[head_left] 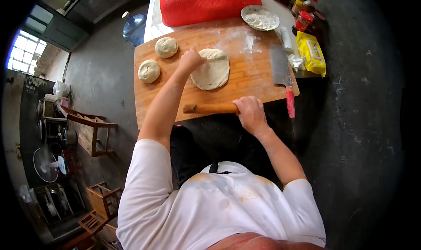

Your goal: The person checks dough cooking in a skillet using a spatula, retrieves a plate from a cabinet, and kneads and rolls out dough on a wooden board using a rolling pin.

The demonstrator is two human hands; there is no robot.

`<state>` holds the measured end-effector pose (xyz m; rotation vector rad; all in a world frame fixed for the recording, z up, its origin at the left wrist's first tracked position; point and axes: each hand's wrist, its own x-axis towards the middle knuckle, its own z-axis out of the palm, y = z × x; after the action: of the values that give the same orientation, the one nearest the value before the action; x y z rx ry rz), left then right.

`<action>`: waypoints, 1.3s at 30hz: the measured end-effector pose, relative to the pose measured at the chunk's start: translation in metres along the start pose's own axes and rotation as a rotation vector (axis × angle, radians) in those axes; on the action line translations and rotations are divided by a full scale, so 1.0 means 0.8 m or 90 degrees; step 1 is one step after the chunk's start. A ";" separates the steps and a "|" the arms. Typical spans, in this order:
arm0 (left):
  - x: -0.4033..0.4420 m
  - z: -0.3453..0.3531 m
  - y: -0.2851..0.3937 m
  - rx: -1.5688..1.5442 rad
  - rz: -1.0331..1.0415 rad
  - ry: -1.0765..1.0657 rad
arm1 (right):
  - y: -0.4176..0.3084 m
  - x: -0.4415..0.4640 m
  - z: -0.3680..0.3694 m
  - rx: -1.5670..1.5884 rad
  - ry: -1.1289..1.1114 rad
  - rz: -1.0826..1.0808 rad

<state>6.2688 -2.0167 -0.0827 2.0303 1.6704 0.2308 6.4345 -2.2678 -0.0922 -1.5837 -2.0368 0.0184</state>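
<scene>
A flattened round of dough lies on the wooden board. My left hand is at its upper left edge, fingers curled in and touching the dough; the fingertips are partly hidden. My right hand is wrapped round the right end of a wooden rolling pin, which lies along the board's near edge. To the left of the flat dough sit two rounded dough pieces, one higher and one lower.
A cleaver lies on the board's right side, its red handle past the near edge. Behind are a plate of flour and a red cover. A yellow packet and several jars stand right; a water jug is left.
</scene>
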 end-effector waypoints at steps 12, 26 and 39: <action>-0.111 -0.053 0.061 -0.776 0.016 -0.087 | -0.042 -0.039 0.002 0.090 -0.055 0.010; -0.182 0.030 -0.030 0.162 0.122 0.194 | 0.038 0.079 0.007 0.024 -0.034 -0.085; -0.035 0.026 -0.027 0.188 0.141 0.353 | 0.096 0.182 0.071 -0.167 -0.114 0.011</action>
<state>6.2523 -2.0464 -0.1058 2.5425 1.8768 0.7155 6.4566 -2.0962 -0.1059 -1.8155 -2.2373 -0.1081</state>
